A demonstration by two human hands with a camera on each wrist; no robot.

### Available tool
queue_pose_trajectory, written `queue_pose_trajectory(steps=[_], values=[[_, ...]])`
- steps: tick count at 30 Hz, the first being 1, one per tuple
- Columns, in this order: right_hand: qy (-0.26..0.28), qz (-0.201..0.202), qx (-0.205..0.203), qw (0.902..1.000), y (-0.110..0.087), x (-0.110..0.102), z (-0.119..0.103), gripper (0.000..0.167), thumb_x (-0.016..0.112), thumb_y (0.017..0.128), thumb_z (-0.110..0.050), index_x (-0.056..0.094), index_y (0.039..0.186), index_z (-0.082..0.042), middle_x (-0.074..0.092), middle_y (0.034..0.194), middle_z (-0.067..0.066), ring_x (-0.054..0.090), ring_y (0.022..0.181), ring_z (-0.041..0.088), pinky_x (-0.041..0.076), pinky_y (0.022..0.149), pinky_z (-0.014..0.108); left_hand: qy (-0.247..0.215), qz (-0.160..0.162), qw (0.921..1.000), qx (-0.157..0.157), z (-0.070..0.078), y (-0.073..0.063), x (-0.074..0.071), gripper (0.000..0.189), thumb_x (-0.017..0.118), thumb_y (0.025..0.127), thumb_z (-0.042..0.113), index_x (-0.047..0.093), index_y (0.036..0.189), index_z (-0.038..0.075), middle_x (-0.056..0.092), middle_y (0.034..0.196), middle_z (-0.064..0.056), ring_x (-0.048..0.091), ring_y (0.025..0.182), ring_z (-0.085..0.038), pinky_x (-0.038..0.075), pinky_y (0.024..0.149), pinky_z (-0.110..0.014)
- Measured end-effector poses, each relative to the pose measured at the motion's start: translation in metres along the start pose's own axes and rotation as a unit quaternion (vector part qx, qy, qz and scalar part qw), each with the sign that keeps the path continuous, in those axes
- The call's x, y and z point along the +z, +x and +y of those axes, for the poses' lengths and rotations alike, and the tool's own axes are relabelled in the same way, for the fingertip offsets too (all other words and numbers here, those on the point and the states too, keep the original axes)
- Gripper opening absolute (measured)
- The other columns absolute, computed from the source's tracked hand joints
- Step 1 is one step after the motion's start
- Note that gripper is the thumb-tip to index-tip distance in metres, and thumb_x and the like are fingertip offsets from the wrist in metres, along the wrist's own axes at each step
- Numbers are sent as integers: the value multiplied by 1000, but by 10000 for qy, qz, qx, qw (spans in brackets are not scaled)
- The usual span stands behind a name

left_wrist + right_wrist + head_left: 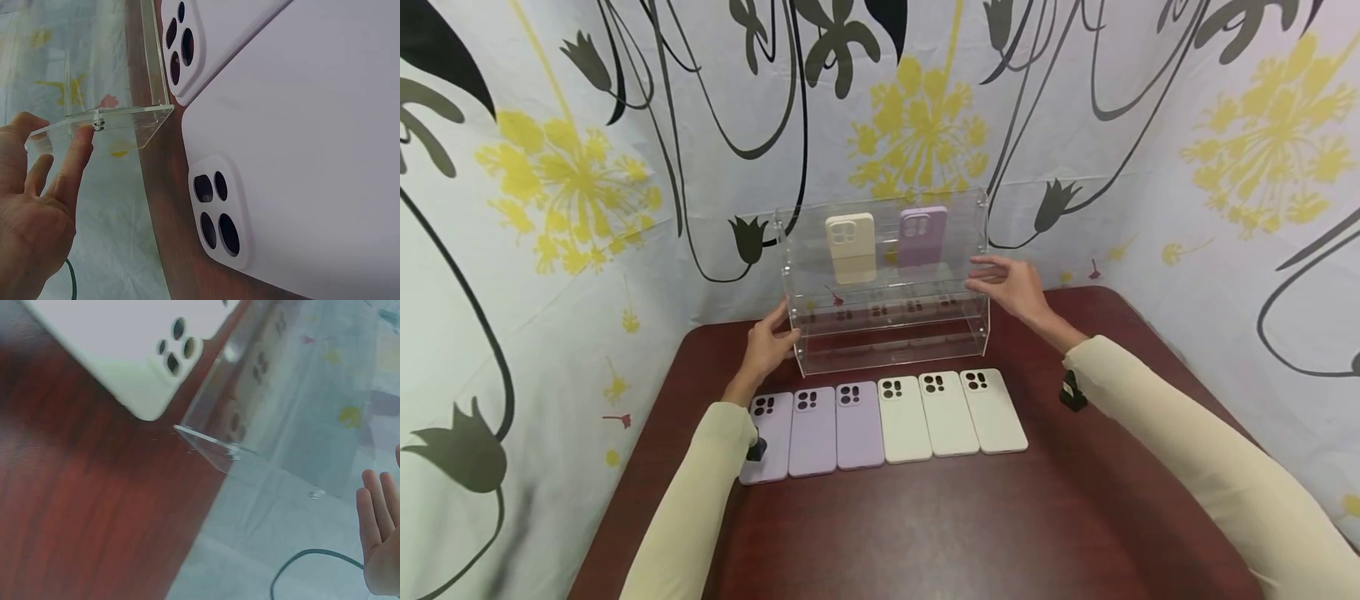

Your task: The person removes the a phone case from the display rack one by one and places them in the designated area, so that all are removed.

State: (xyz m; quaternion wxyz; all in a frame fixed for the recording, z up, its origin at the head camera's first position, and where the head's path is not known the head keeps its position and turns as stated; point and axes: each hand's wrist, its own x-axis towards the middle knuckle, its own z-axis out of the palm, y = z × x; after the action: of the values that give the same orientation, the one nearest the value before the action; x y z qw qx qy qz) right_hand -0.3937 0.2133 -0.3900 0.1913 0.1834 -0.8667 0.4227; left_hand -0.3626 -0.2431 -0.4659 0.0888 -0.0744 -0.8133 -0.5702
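A clear tiered display stand (887, 350) stands toward the back of the dark red table. My left hand (767, 343) is at its left side, and in the left wrist view the fingers (76, 159) touch the clear side panel near a small metal screw. My right hand (1011, 287) is raised at the stand's right side, fingers extended toward the panel, with nothing held. On the upper tier lean a cream phone case (852, 250) and a purple phone case (921, 237).
In front of the stand lies a row of phone cases: three lilac ones, such as the lilac case (860, 425), at left and three white ones, such as the white case (904, 421), at right. Patterned cloth (700, 125) hangs behind the table (925, 533).
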Motion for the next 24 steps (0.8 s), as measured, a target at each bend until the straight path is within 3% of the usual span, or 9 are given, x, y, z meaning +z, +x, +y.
queue_pose_trajectory(steps=[5,10,18,19,24], values=[[6,101,-2,9999,17,-3,-13,46,83,91,-22,71,135,-12,77,114,15,77,96,31,65,74,26,44,-6,10000,-3,0,0,1,75,64,100,0,35,163,29,39,164,-11,65,123,-38,66,79,-35],[17,127,-122,9998,30,-5,-22,46,82,92,-21,70,136,-13,77,116,14,77,98,29,65,84,45,77,-3,10000,-11,1,0,1,74,64,100,0,35,163,27,38,164,-12,65,123,-38,66,78,-35],[238,101,-117,9996,48,-2,-38,49,82,93,-23,68,139,-14,74,123,15,75,105,29,64,89,47,112,1,9999,-5,0,1,0,73,65,101,2,35,163,25,38,164,-12,65,124,-37,66,77,-32],[273,94,-110,9995,50,-1,-40,49,82,93,-23,68,139,-14,74,124,15,75,107,30,63,90,47,88,-24,10000,-32,6,-2,-1,72,65,101,2,35,163,23,38,164,-13,64,124,-37,66,79,-35],[416,117,-177,9989,59,4,-47,49,81,93,-16,67,139,-10,73,125,16,73,110,31,63,93,44,86,-31,9999,-47,5,-2,-1,73,64,101,0,35,163,24,38,164,-14,64,125,-38,66,82,-42]])
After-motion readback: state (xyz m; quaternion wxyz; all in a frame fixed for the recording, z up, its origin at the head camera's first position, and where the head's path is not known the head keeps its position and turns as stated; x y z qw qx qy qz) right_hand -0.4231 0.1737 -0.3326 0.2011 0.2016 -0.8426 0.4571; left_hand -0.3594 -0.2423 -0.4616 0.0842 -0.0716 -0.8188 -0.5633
